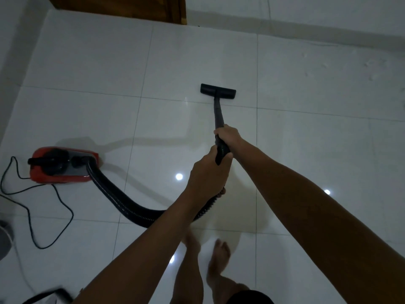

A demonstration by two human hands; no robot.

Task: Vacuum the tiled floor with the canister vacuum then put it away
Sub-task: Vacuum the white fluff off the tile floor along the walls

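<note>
A red canister vacuum [63, 164] sits on the white tiled floor [306, 128] at the left. Its black ribbed hose [122, 200] curves from the canister to my hands. The black wand [218, 114] runs forward to the flat floor nozzle [218, 91], which lies on a tile near a grout line. My right hand [228, 136] grips the wand's upper end. Just behind it, my left hand [207, 172] grips the hose cuff. Both arms reach forward over my bare feet [219, 255].
The vacuum's black power cord [30, 216] loops over the floor at the left. A wooden door [122, 7] stands at the far wall, with a white skirting [306, 25] running right. A grey object [5, 238] and a dark object [48, 297] sit at the lower left edge.
</note>
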